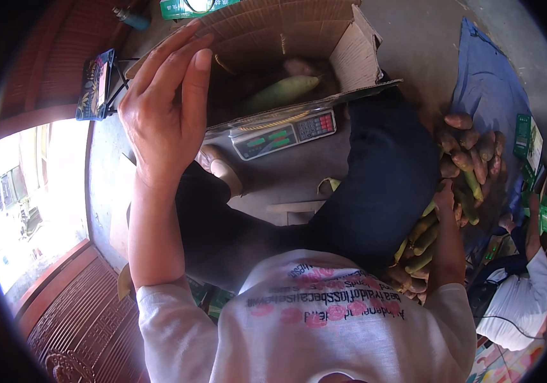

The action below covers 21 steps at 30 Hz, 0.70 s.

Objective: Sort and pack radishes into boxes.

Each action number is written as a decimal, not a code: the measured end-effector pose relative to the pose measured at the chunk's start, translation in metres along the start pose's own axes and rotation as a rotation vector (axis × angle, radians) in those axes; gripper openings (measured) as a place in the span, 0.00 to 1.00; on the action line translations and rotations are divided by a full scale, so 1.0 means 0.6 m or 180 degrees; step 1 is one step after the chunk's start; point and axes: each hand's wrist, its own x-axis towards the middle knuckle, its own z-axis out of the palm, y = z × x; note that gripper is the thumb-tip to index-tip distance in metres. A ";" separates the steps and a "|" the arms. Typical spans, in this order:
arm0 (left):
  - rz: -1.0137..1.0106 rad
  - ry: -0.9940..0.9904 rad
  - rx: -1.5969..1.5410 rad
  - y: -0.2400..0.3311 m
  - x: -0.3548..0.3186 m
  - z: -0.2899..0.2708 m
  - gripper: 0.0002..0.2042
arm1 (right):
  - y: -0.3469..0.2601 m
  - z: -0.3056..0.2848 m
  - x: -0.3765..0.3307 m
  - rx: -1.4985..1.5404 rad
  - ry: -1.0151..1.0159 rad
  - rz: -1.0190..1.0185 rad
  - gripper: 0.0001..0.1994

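The person is sitting over a cardboard box (pixel 286 38) that is resting on a digital scale (pixel 284 135), and packing looks barely begun: I am seeing only 1 green corn cob (pixel 280 92) lying inside, perhaps with 1 more pale piece behind it. The left hand (pixel 162 105) is resting flat and spread on the box's near-left edge, fingers straight, gripping nothing. The right hand (pixel 444 196) is reaching down beside the knee into the big pile of corn cobs (pixel 462 159) on the blue sheet (pixel 494 83); whether its fingers are closing on a cob I cannot tell. Most of the pile is still waiting. Another person in a white shirt (pixel 522 300) is working nearby among green cartons (pixel 545 191).
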 end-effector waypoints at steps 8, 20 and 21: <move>-0.0035 0.0154 -0.0437 -0.020 -0.007 -0.006 0.07 | 0.014 -0.074 -0.079 0.0255 0.0609 -0.0290 0.32; -0.0359 -0.1016 -0.0329 0.004 -0.033 -0.077 0.05 | -0.257 -0.529 -0.328 0.4026 0.1751 -0.2511 0.24; -0.0320 -0.1213 -0.0289 0.012 -0.038 -0.081 0.06 | -0.294 -0.544 -0.355 0.4146 0.1595 -0.2865 0.24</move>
